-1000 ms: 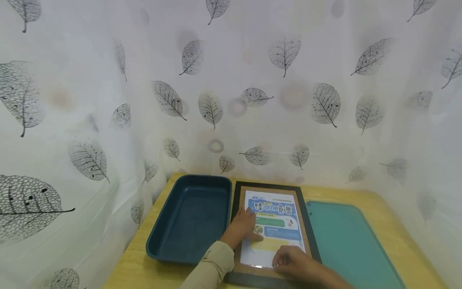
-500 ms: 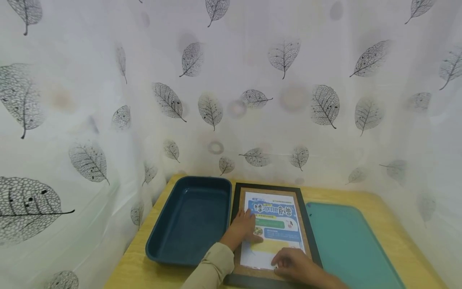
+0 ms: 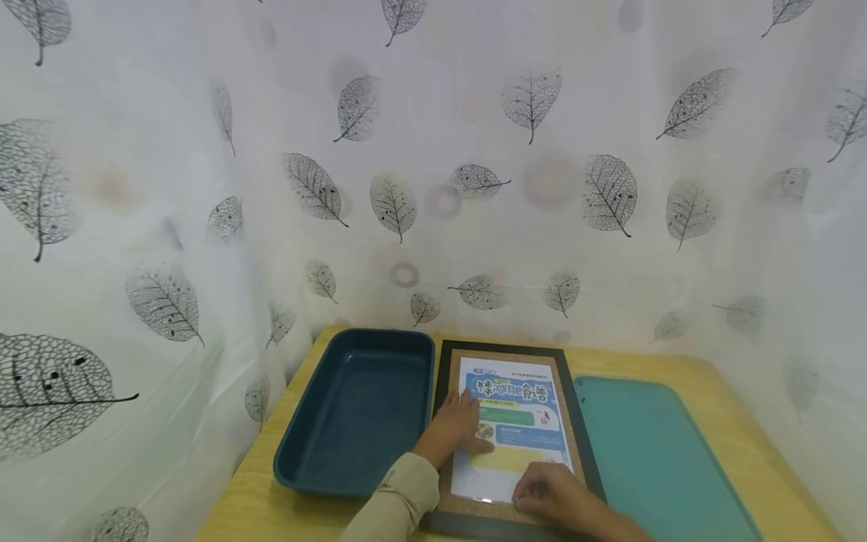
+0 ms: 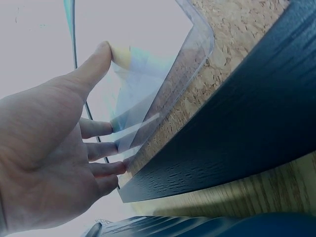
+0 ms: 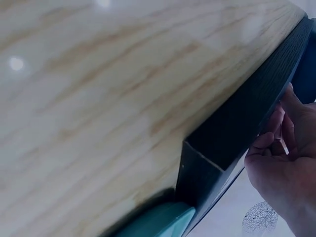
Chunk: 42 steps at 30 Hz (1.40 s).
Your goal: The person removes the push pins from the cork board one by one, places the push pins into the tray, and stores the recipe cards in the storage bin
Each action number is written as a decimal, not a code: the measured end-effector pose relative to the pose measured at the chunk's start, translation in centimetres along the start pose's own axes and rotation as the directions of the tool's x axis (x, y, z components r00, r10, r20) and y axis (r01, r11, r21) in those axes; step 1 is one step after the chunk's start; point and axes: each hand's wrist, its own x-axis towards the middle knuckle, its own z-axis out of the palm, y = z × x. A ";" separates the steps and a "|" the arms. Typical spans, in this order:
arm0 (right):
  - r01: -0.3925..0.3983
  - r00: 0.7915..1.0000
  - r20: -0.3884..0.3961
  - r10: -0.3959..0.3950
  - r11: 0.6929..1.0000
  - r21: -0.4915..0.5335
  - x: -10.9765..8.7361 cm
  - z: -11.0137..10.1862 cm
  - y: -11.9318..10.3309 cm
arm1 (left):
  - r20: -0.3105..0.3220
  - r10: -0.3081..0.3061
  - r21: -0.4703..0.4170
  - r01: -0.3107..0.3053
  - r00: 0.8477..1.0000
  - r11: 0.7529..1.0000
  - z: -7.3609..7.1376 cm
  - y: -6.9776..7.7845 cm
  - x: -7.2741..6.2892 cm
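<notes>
A cork board (image 3: 445,500) with a black frame lies on the table. On it rests a printed sheet (image 3: 521,440) in a clear plastic sleeve (image 4: 203,42). My left hand (image 3: 457,426) rests on the sheet's left side, fingers spread and nearly straight; the left wrist view shows its fingertips touching the sleeve. At the sleeve's lower right corner, my right hand (image 3: 552,493) has curled fingers and appears to pinch that corner. The spot between its thumb and fingertips is mostly hidden. In the right wrist view this hand sits just past the black frame edge (image 5: 247,106).
Left of the board stands a deep dark blue tray (image 3: 352,410). A shallow teal tray (image 3: 657,444) lies close on the right, with a small dark speck near its upper left corner. Behind the wooden table (image 3: 247,500) hangs a leaf-patterned curtain (image 3: 474,248).
My right fingertips shift only slightly at the sleeve's lower right corner, and a glint on its lower edge fades and returns. The left hand stays in place.
</notes>
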 end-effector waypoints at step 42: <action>-0.080 0.997 -0.013 0.080 0.996 0.035 0.2 -0.7 -0.2 | 0.015 0.001 0.012 -0.001 1.000 1.000 0.4 -0.2 0.5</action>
